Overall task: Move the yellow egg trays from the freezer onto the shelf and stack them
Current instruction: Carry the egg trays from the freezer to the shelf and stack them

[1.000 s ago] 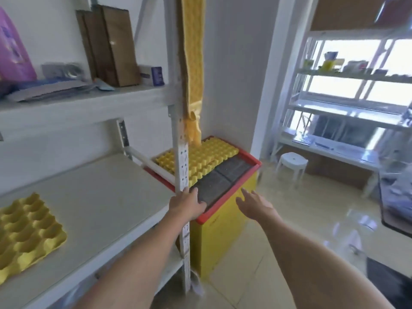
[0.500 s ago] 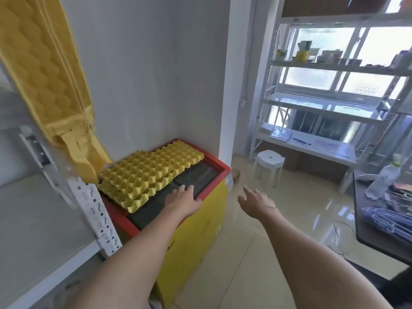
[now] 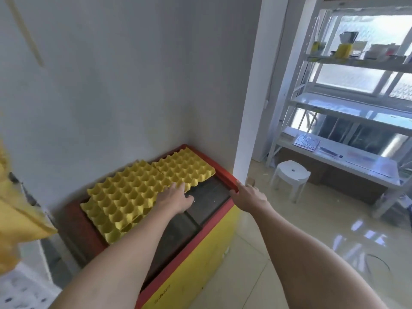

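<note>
Yellow egg trays lie on top of the chest freezer [image 3: 196, 262], which has a yellow body, a red rim and dark lids. A near stack of trays [image 3: 120, 204] sits toward the left and a far tray [image 3: 185, 170] lies by the wall corner. My left hand [image 3: 176, 198] is spread over the seam between them, fingers apart, fingertips touching the tray edges. My right hand [image 3: 249, 197] hovers open at the freezer's right red rim, holding nothing. The shelf for the trays is only a blurred sliver at the lower left.
A yellow padded sheet [image 3: 15, 219] hangs at the left edge beside a white shelf post. A white stool [image 3: 292, 177] and a white rack [image 3: 347, 101] with small items stand to the right by the window. The floor is glossy tile.
The view swung right from the shelf to the freezer. Both hands moved forward: the left one now reaches the trays, the right one the freezer's rim.
</note>
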